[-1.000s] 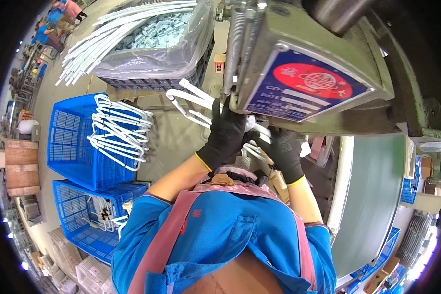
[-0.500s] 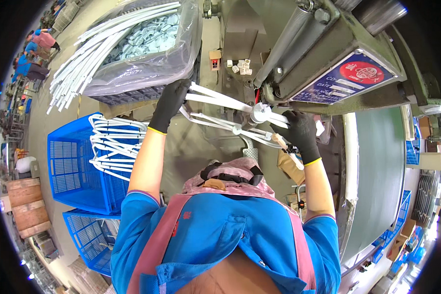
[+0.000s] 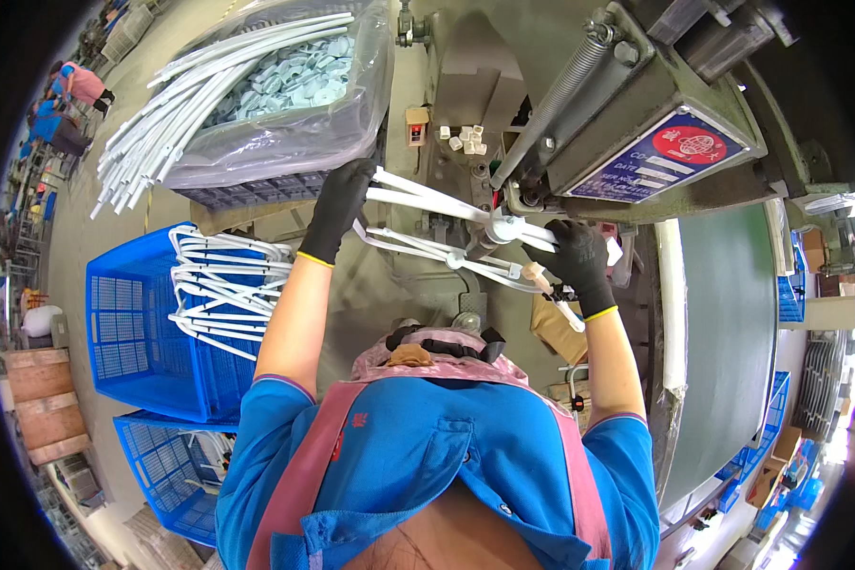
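A white tubular folding frame (image 3: pixel 426 203) stretches between my hands. Its crossed tubes meet at a round white disc (image 3: pixel 504 229), which rests at the press machine's lower post. A second crossed pair of tubes (image 3: pixel 404 243) runs nearer to me, with its own small round joint. My left hand (image 3: pixel 348 193), in a black glove, is closed round the left tube ends. At the other end my right hand (image 3: pixel 578 267), gloved too, grips the tubes just right of the disc. Both hands' fingertips are partly hidden. Below the right hand sits a white end fitting (image 3: pixel 539 277).
The green press machine (image 3: pixel 655 142) with its spring stands ahead on the right. A lined crate (image 3: pixel 285 138) of grey plastic parts holds long white tubes (image 3: pixel 152 142) across it. Blue baskets (image 3: pixel 147 380) with bent frames stand left. A green conveyor belt (image 3: pixel 722 351) runs at right.
The disc joint and both hands sit slightly lower in the picture, while the whole view has shifted a little. Both hands keep their hold on the frame.
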Demonstrator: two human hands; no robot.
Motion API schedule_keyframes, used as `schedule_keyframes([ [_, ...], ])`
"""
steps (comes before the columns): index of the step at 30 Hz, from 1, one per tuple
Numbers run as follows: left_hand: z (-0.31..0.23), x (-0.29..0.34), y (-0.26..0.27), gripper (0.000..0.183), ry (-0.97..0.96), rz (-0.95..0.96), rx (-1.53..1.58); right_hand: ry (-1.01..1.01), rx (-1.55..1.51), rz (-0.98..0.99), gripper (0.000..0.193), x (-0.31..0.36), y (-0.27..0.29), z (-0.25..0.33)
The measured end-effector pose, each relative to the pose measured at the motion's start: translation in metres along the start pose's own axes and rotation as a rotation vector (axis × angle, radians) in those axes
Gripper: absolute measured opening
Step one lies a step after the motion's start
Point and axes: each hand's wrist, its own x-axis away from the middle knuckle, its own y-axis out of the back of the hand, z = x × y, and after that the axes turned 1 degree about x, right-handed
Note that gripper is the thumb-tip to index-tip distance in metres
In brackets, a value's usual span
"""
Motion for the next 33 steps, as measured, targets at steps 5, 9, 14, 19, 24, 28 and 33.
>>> schedule_keyframes([
  [5,-0.018,0.003,0.002,0.030,-0.065,-0.071,0.007,0.071,-0.009,-0.080,0.036,-0.003,0.012,0.002],
  [9,-0.050,0.011,0.014,0.027,-0.111,-0.080,0.000,0.158,-0.124,-0.130,0.032,-0.006,0.038,-0.003],
  [14,-0.066,0.050,0.005,0.028,-0.019,0.013,0.200,0.131,0.000,0.066,0.033,0.040,0.048,0.006],
  [19,-0.063,0.080,-0.041,0.029,-0.220,0.177,0.142,0.165,-0.080,0.219,0.039,0.105,0.048,-0.002],
  [24,-0.078,0.071,-0.091,0.027,-0.308,0.246,0.068,0.089,-0.278,0.185,0.037,0.145,0.060,-0.014],
  [28,-0.090,0.056,-0.119,0.022,-0.201,0.285,0.150,0.033,-0.244,0.153,0.033,0.154,0.070,-0.023],
  [33,-0.087,0.046,-0.133,0.027,-0.162,0.251,0.084,0.005,-0.225,0.144,0.034,0.152,0.069,-0.030],
])
